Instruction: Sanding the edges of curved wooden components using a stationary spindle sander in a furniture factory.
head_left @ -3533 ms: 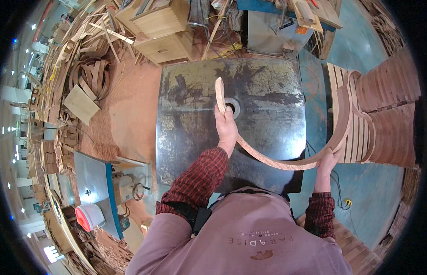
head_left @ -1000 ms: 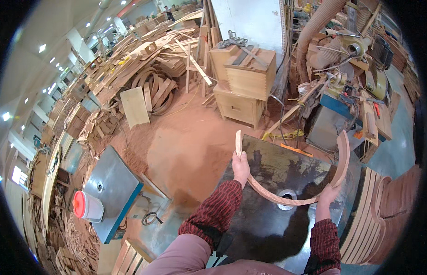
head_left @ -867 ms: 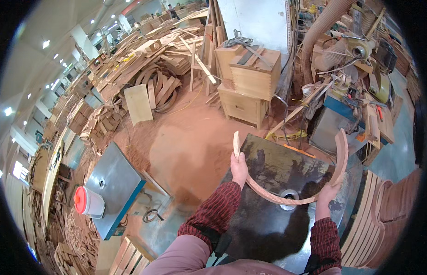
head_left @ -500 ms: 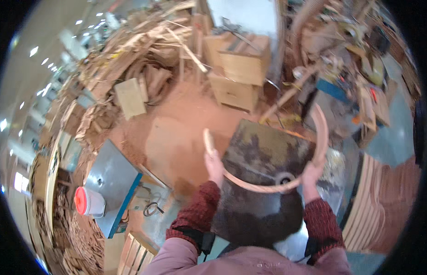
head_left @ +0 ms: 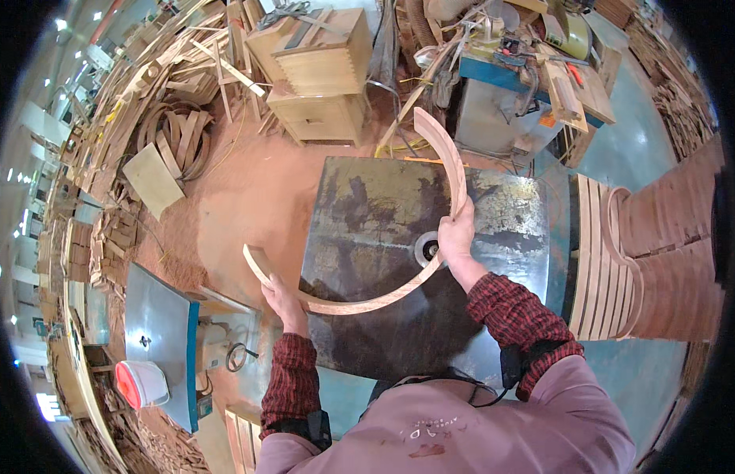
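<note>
- The curved wooden strip (head_left: 383,296) is gripped near its lower left end by the left hand (head_left: 285,304), fingers wrapped around it.
- Its rising right part is clasped by the right hand (head_left: 456,237).
- The strip is held above a worn metal table (head_left: 367,205) with a round hole (head_left: 427,249).
- Wooden boxes (head_left: 316,67) and scrap wood (head_left: 174,138) are seen on the sawdust floor (head_left: 249,189).

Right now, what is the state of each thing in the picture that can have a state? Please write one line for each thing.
curved wooden piece: held off the table, one end up, one end low on the left.
left hand: closed on the low end.
right hand: closed on the rising part.
metal table: worn and stained.
round opening: partly hidden by the wood.
stack of curved wooden parts: piled on the right, untouched.
</note>
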`<action>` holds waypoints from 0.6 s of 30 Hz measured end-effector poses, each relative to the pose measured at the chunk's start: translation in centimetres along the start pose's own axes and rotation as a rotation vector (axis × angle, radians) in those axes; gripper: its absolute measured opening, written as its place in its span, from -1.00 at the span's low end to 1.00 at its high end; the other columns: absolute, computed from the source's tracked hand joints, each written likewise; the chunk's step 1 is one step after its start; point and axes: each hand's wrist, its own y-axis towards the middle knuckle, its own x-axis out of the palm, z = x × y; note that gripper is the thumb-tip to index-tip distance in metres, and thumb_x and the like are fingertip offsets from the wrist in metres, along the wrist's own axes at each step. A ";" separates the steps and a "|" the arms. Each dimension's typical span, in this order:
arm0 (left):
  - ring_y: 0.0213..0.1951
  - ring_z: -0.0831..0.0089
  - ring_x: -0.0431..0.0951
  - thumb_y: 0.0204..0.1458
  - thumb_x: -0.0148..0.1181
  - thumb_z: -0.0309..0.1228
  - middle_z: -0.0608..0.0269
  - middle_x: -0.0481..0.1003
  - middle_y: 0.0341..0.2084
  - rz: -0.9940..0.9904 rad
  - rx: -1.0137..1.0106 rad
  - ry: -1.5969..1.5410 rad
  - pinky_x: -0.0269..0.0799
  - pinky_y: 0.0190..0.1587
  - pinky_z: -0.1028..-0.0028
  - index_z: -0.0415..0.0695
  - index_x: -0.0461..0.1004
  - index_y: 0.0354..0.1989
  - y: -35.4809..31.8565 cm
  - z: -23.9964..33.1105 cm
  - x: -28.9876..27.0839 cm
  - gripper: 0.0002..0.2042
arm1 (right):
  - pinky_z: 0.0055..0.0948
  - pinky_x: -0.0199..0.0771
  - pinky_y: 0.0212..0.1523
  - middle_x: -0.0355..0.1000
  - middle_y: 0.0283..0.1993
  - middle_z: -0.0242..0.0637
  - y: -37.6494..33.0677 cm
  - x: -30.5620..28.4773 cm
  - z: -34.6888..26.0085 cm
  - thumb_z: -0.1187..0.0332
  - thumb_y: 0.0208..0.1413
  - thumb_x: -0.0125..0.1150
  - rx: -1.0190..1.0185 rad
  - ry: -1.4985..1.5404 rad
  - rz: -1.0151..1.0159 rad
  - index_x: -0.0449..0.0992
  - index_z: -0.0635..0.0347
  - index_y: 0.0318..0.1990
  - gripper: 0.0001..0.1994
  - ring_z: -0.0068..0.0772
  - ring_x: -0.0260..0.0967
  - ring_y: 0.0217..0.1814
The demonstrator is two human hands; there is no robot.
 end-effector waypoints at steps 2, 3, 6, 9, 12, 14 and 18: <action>-0.11 0.49 0.41 0.41 0.01 -0.21 0.28 0.39 -0.14 0.040 0.036 -0.042 0.37 -0.03 0.37 -0.23 0.29 0.16 0.1 -2.0 -2.2 -0.65 | -0.10 0.34 0.35 0.38 0.27 0.18 -0.5 0.4 0.2 0.58 0.03 0.09 -0.001 -0.027 -0.032 0.22 0.31 0.40 -0.32 0.22 0.35 0.35; -0.10 0.49 0.41 0.40 0.02 -0.21 0.27 0.40 -0.12 0.059 0.052 -0.065 0.37 -0.01 0.36 -0.23 0.30 0.15 -0.2 -2.6 -3.0 -0.65 | -0.10 0.33 0.35 0.38 0.28 0.19 -0.7 0.4 0.2 0.58 0.03 0.08 -0.003 -0.044 -0.046 0.22 0.31 0.41 -0.32 0.21 0.34 0.36; -0.05 0.44 0.43 0.40 0.02 -0.25 0.23 0.41 -0.06 0.099 0.012 -0.017 0.38 0.05 0.34 -0.25 0.29 0.18 -2.0 -3.5 -5.8 -0.64 | -0.10 0.33 0.37 0.37 0.29 0.18 -2.0 -0.2 -0.7 0.57 0.05 0.08 -0.034 -0.030 -0.125 0.21 0.31 0.42 -0.32 0.21 0.34 0.37; 0.12 0.30 0.43 0.38 0.06 -0.25 0.09 0.39 0.14 0.135 0.029 0.048 0.38 0.18 0.25 -0.29 0.18 0.37 -4.5 -2.8 -7.3 -0.49 | -0.09 0.33 0.36 0.38 0.30 0.17 -2.9 -0.4 0.0 0.55 0.06 0.08 -0.028 -0.086 -0.150 0.21 0.29 0.42 -0.33 0.20 0.35 0.36; 0.30 0.17 0.34 0.37 0.06 -0.31 -0.02 0.33 0.30 0.216 0.153 0.180 0.26 0.35 0.21 -0.33 0.13 0.43 -7.0 -1.6 -8.5 -0.45 | -0.08 0.35 0.35 0.40 0.29 0.16 -3.6 -1.2 -0.4 0.54 0.07 0.09 -0.031 -0.047 -0.211 0.21 0.24 0.42 -0.33 0.21 0.38 0.34; 0.40 0.08 0.28 0.34 0.09 -0.36 -0.09 0.29 0.37 0.194 0.342 0.373 0.18 0.43 0.18 -0.36 0.16 0.42 -8.6 -0.4 -9.0 -0.45 | -0.07 0.37 0.33 0.42 0.26 0.15 -4.2 -1.2 0.5 0.54 0.07 0.10 -0.052 -0.043 -0.218 0.23 0.18 0.41 -0.34 0.21 0.40 0.32; 0.38 -0.12 0.32 0.17 0.26 -0.40 -0.20 0.35 0.33 -0.209 0.648 0.719 0.22 0.43 0.07 -0.36 0.37 0.29 -14.1 2.8 -5.9 -0.48 | -0.07 0.37 0.32 0.44 0.23 0.12 -5.6 -2.3 0.5 0.53 0.08 0.11 -0.042 -0.037 -0.277 0.20 0.15 0.42 -0.33 0.18 0.41 0.32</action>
